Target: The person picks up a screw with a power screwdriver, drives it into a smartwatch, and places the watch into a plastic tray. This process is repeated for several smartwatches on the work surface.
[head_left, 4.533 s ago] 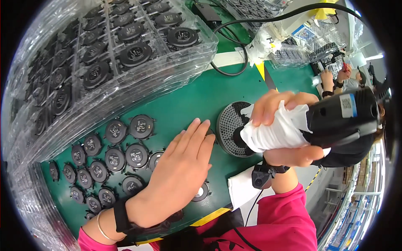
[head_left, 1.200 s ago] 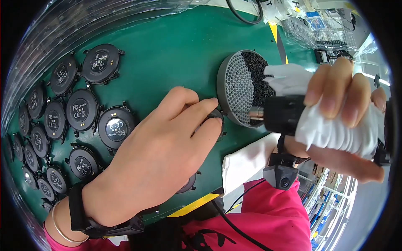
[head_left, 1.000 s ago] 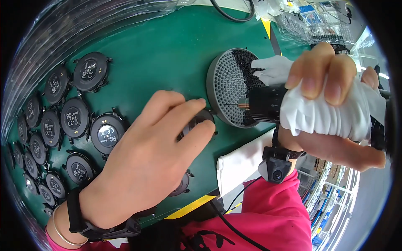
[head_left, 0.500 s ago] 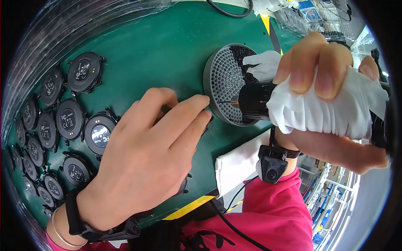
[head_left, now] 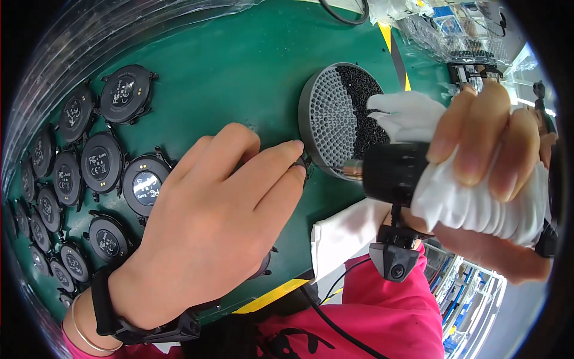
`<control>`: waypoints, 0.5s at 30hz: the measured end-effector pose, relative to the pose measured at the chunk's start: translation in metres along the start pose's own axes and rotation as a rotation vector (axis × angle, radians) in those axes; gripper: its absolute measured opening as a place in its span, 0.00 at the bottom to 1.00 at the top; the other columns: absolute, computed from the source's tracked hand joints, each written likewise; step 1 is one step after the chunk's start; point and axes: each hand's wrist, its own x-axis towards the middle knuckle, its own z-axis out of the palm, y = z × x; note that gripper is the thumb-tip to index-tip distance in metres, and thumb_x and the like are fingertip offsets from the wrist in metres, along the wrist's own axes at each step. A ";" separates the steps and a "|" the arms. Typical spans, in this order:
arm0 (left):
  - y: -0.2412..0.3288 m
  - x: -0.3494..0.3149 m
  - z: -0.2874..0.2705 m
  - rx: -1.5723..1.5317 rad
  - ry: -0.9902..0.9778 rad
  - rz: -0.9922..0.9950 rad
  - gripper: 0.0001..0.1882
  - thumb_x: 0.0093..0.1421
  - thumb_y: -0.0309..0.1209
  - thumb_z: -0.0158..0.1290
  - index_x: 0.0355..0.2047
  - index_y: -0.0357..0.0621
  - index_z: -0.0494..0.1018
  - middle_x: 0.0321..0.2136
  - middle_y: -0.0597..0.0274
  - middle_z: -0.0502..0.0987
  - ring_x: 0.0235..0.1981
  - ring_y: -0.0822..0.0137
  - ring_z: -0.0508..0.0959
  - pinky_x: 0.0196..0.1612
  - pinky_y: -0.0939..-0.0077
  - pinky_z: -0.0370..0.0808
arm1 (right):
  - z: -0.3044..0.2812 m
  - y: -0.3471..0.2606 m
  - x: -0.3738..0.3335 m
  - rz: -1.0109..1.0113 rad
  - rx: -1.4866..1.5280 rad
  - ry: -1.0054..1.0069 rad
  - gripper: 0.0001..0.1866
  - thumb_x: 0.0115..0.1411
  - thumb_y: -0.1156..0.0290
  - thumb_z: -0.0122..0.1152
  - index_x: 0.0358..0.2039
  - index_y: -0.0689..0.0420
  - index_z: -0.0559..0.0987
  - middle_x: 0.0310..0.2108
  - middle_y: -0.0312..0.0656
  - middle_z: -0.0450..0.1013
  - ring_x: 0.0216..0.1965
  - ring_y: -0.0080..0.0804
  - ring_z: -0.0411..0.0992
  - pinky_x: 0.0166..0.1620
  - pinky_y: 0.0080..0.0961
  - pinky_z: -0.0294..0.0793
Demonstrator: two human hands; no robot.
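Note:
My left hand [head_left: 209,209] lies palm down at the centre, its thumb and fingers closed on a black smartwatch case [head_left: 308,167]. Most of that case is hidden under the hand; only a dark edge shows past the fingertips. In my right hand [head_left: 478,143] is an electric screwdriver [head_left: 394,173], its grip wrapped in crinkled white material and its black nose pointing left. The copper-coloured tip is blurred and overlaps the near rim of a round grey screw dish [head_left: 306,122]. This dish has a holed plate on its left and loose black screws [head_left: 359,90] on its right.
Several black smartwatch cases [head_left: 101,163] lie back side up on the green table [head_left: 239,66] at the left. A folded white cloth [head_left: 341,230] is at the near edge, by yellow-black tape [head_left: 269,297]. Clear plastic packaging [head_left: 442,36] stands at far right.
The screwdriver has moved right and toward me, its tip leaving the middle of the holed plate for the dish's near rim. My left hand keeps its hold on the case, almost still.

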 end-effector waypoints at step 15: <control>-0.004 -0.003 -0.002 -0.041 0.020 0.023 0.20 0.38 0.22 0.64 0.35 0.37 0.76 0.46 0.56 0.77 0.39 0.53 0.73 0.42 0.62 0.73 | 0.019 0.008 0.031 0.192 0.110 -0.316 0.45 0.51 0.37 0.68 0.57 0.55 0.64 0.37 0.39 0.70 0.33 0.37 0.69 0.32 0.33 0.73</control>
